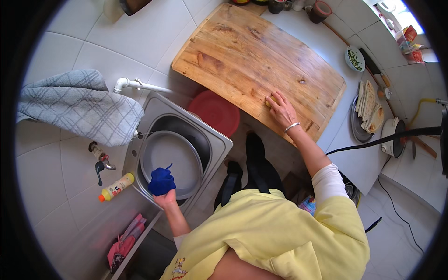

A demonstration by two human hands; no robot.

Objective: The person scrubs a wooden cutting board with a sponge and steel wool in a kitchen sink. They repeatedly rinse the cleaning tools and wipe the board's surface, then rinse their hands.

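My left hand [166,200] holds a bunched blue cloth [162,181] over a round metal basin [175,150]. The basin sits tilted in the stainless-steel sink [218,141]. On the near edge of a large wooden board [259,59], my right hand [282,110] presses down on a small yellow object [271,101], perhaps a sponge. My fingers hide most of that yellow piece. A silver bangle circles the right wrist.
A red plastic basin [215,112] stands low between sink and board. Flatbreads [367,105] lie on a metal plate [354,120] at the right, near a bowl of chopped greens [355,58] and a knife [371,63]. A yellow bottle [117,187] and a tap [103,162] flank the sink.
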